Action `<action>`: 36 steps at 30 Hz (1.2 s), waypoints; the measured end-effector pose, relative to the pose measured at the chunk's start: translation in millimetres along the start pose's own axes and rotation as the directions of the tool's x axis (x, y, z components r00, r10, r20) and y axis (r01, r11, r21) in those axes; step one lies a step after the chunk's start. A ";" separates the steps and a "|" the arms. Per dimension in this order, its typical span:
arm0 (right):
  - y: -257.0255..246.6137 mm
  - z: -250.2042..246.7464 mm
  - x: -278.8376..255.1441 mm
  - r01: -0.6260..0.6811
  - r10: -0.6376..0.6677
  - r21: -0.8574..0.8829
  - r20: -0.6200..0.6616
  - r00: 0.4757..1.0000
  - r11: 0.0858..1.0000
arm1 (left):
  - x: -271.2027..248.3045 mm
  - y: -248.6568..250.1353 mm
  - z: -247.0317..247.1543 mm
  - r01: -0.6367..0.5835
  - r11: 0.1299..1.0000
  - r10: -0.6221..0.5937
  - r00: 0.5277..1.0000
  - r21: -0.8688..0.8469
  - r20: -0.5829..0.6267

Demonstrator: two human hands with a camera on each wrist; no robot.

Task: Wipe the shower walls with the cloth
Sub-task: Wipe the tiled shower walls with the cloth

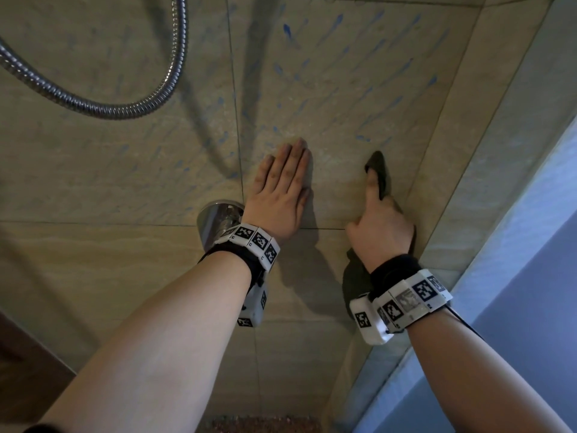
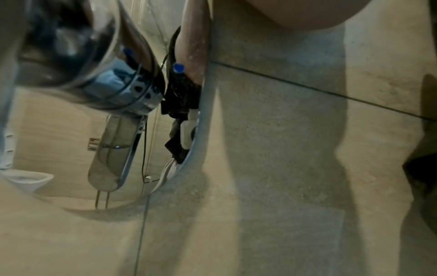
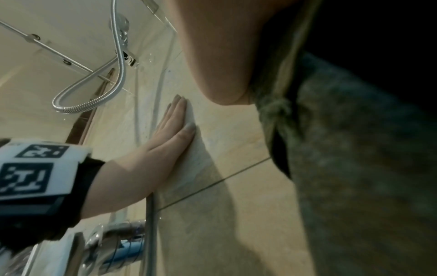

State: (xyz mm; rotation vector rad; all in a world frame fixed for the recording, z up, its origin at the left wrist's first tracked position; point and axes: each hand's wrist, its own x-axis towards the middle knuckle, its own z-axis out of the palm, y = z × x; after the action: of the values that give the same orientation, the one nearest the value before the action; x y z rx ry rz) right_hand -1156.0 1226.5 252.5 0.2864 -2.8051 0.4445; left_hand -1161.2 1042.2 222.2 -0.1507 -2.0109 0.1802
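Note:
The shower wall (image 1: 343, 89) is beige tile streaked with blue drops above both hands. My left hand (image 1: 281, 182) lies flat on it with straight fingers, holding nothing; the right wrist view shows that hand (image 3: 170, 134) from the side, palm against the tile. My right hand (image 1: 381, 220) holds a dark cloth (image 1: 381, 173) against the wall near the corner. Its index finger points up along the cloth, and the other fingers are hidden by it. The rest of the cloth (image 3: 343, 149) hangs below the wrist.
A chrome mixer valve (image 1: 215, 220) juts from the wall just left of my left wrist, large in the left wrist view (image 2: 82, 65). A metal shower hose (image 1: 109, 104) loops at upper left. The side wall (image 1: 462, 151) meets the tiled wall just right of the cloth.

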 end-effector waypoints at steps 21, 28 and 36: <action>-18.0 11.6 -7.1 0.035 -0.032 -0.035 0.065 0.997 0.999 | -1.8 1.2 4.6 -0.019 1.000 0.020 0.999 0.025 -0.037; -17.8 -18.0 11.8 0.005 -0.006 -0.020 -0.061 0.998 1.000 | -1.2 0.1 2.2 -0.015 1.000 0.015 1.000 0.021 -0.024; -19.6 -7.3 5.6 -0.051 0.050 -0.025 -0.034 0.998 0.998 | -0.5 2.7 -0.7 0.008 0.999 -0.008 1.000 0.032 0.021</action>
State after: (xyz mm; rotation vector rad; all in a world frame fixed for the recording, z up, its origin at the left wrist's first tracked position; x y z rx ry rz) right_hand -1154.8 1209.8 266.2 0.2014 -2.7888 0.4204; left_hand -1160.3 1044.8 221.5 -0.1211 -2.0283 0.2093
